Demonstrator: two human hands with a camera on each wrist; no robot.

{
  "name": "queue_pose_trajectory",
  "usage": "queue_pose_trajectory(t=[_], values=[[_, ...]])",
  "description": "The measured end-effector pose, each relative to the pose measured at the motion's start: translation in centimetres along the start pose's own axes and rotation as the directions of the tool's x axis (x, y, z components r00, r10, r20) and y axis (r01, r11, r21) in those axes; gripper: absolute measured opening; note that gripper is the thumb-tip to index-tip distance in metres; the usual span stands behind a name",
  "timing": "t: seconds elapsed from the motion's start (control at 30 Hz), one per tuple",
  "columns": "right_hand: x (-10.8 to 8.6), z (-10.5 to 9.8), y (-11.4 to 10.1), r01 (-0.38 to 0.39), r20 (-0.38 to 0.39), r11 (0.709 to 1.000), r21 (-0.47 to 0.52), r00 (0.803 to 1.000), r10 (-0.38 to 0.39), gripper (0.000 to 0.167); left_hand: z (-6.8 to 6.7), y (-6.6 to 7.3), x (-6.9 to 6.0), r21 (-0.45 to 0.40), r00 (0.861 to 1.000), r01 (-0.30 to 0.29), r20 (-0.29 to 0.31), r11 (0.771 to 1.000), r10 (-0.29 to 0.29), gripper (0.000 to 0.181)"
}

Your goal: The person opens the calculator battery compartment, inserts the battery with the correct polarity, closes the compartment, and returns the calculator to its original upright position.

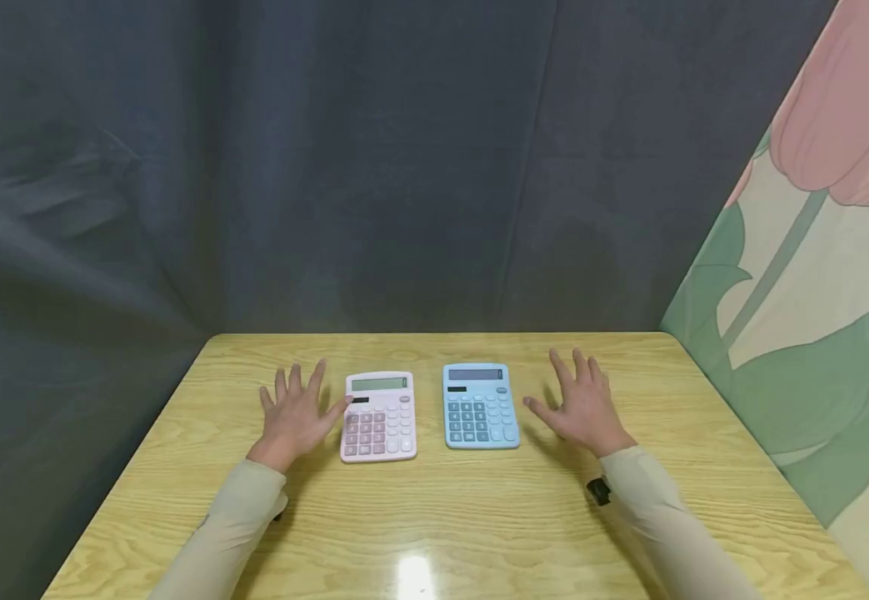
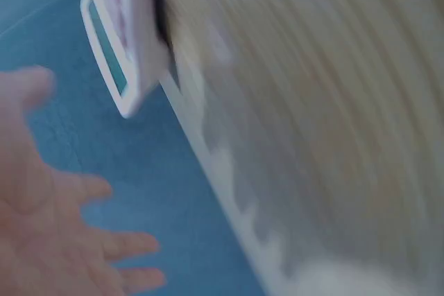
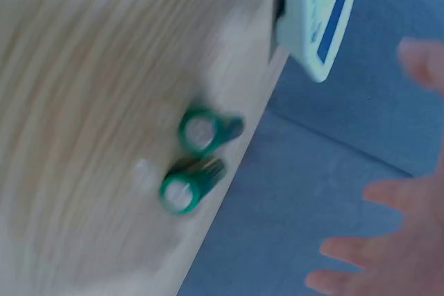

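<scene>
Both hands were apart, fingers spread. Left hand (image 1: 296,421) sat just left of the pink calculator (image 1: 378,427), thumb tip overlapping its left edge in the head view; couldn't tell if touching. Right hand (image 1: 586,411) was just right of the blue calculator (image 1: 481,408). Calculators lay face up, side by side with a gap, on the wood-grain worktop (image 1: 471,517). Right wrist view: two green cylinders (image 3: 178,194) on the worktop, blurred.

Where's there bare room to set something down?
Widest: the near table, between the sleeves, short of the pink calculator and blue calculator; a slim gap parts them. Crowded: between pink calculator and left hand, and around two green cylinders near the right hand.
</scene>
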State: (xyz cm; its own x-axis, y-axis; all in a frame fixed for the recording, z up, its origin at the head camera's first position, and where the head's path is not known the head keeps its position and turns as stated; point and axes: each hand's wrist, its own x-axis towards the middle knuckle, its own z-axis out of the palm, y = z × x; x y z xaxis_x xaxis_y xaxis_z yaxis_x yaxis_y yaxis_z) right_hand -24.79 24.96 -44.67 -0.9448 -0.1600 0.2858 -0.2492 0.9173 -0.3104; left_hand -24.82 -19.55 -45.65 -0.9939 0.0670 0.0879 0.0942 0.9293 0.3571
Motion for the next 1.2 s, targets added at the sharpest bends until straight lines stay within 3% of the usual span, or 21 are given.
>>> queue_pose_trajectory(t=[0.1,0.2,0.33,0.5,0.63,0.7,0.93,1.03,1.2], values=[[0.4,0.0,-1.3,0.059,-0.085,0.996,0.066,0.995,-0.053,0.071,0.2,0.1,0.4,-0.157,0.999,0.042,0.014,0.987,-0.040,0.073],[0.8,0.1,-3.3,0.097,-0.139,0.989,0.113,0.987,-0.081,0.055,0.6,0.3,1.1,-0.318,0.996,0.085,0.024,0.944,-0.082,0.062],[1.0,0.5,-5.9,0.140,-0.163,0.981,0.131,0.980,-0.118,0.041,1.2,0.4,2.2,-0.451,0.992,0.128,0.044,0.884,-0.121,0.052],[0.5,1.2,-8.3,0.128,-0.041,0.982,0.140,0.992,-0.123,0.025,2.0,0.1,3.2,-0.559,0.980,0.198,0.106,0.805,-0.167,0.044],[0.0,2.0,-9.5,0.130,0.082,0.984,0.124,0.987,-0.141,0.006,2.8,-0.1,3.6,-0.579,0.976,0.219,0.127,0.785,-0.179,0.040],[-0.3,2.5,-9.9,0.123,0.134,0.986,0.117,0.981,-0.138,0.009,2.9,-0.2,3.6,-0.589,0.975,0.221,0.130,0.777,-0.180,0.038],[-1.1,3.6,-10.5,0.082,0.265,0.988,0.128,0.958,-0.114,0.020,3.0,0.1,3.5,-0.688,0.972,0.234,0.177,0.687,-0.154,0.035],[-1.3,3.8,-10.7,0.084,0.289,0.989,0.121,0.950,-0.116,0.020,3.0,0.1,3.5,-0.704,0.971,0.239,0.177,0.668,-0.162,0.034],[-1.3,4.3,-10.7,0.076,0.301,0.991,0.106,0.948,-0.105,0.021,3.1,0.0,3.3,-0.707,0.965,0.262,0.187,0.656,-0.184,0.032]])
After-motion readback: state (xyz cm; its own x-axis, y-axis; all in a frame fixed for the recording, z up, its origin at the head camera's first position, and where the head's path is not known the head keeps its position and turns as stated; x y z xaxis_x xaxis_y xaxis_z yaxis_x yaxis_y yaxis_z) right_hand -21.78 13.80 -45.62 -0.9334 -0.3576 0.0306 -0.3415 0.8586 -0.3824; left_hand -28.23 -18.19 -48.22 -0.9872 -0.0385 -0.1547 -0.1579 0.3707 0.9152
